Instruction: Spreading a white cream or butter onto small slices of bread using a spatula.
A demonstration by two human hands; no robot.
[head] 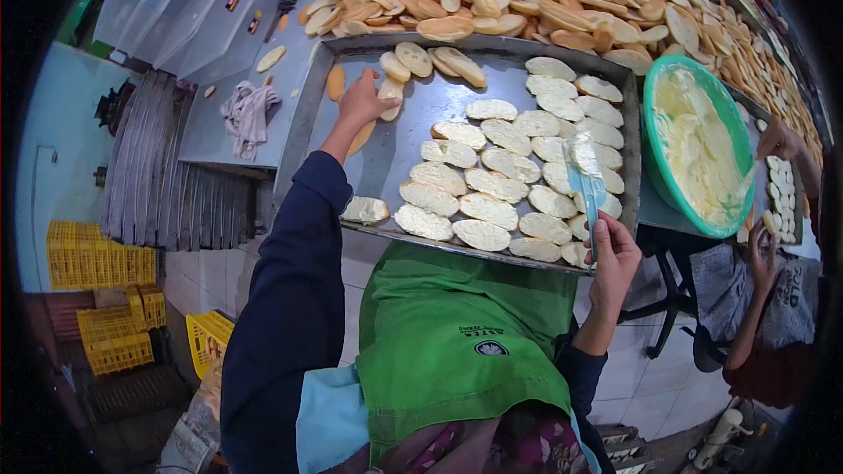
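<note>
A metal baking tray point(388, 145) lies before me, holding rows of oval bread slices point(489, 209) coated with a pale spread. My right hand point(612, 250) grips the handle of a light-blue spatula point(593, 187) at the tray's right side. A thick dab of cream point(582, 155) covers its blade, which is above the coated slices. At the tray's upper left, my left hand point(363, 100) has its thumb over an uncoated bread slice point(391, 93), fingers apart. More uncoated slices point(413, 59) lie beside it along the far edge.
A green basin point(649, 125) of pale cream stands right of the tray. Behind is a large heap of bread slices point(487, 0). A crumpled cloth point(249, 115) and plastic boxes point(191, 6) are at left. Another person's hands point(780, 141) work at the right, near a second tray point(798, 230).
</note>
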